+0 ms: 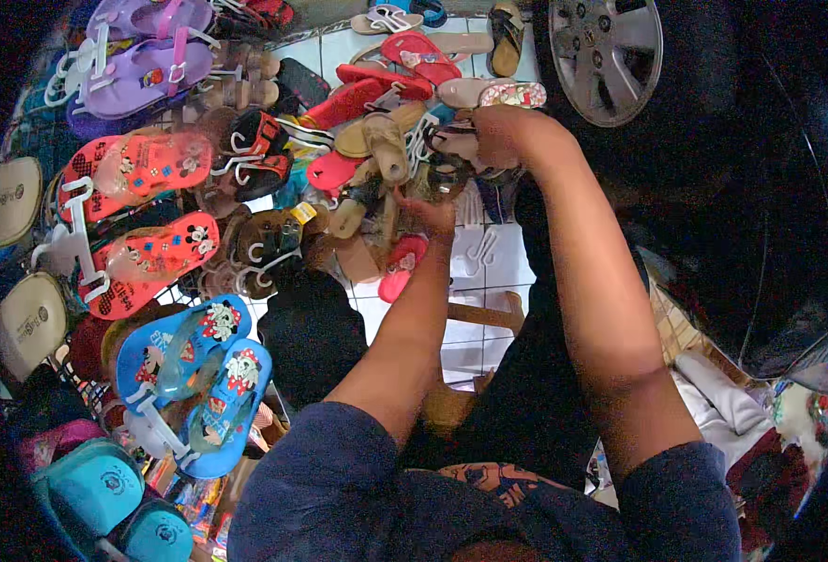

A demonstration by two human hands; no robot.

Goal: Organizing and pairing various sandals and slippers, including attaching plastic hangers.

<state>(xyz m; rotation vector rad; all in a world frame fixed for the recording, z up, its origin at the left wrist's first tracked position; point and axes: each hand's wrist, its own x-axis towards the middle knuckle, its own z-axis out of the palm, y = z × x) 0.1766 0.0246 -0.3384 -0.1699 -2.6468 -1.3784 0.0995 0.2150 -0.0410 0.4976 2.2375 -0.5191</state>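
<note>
A heap of mixed sandals and flip-flops covers the white tiled floor before me. My right hand (501, 137) is at the heap's right side, against a dark-strapped sandal (456, 142); its fingers are mostly hidden, so a grip cannot be made out. Lower and to the left, my left hand (428, 211) is blurred, beside a dark sandal (447, 175) and below a tan sandal (388, 147). White plastic shoe hangers (422, 137) lie between the sandals. A pink-red child's slipper (403, 267) rests by my left forearm. Red flip-flops (421, 56) lie at the top of the heap.
On the left hang purple sandals (147, 74), red flip-flops (154, 263) and blue flip-flops (220, 414) on plastic hangers. A vehicle wheel (607, 56) and dark bodywork stand at the right. White hangers (480, 249) and a wooden piece (484, 314) lie between my legs.
</note>
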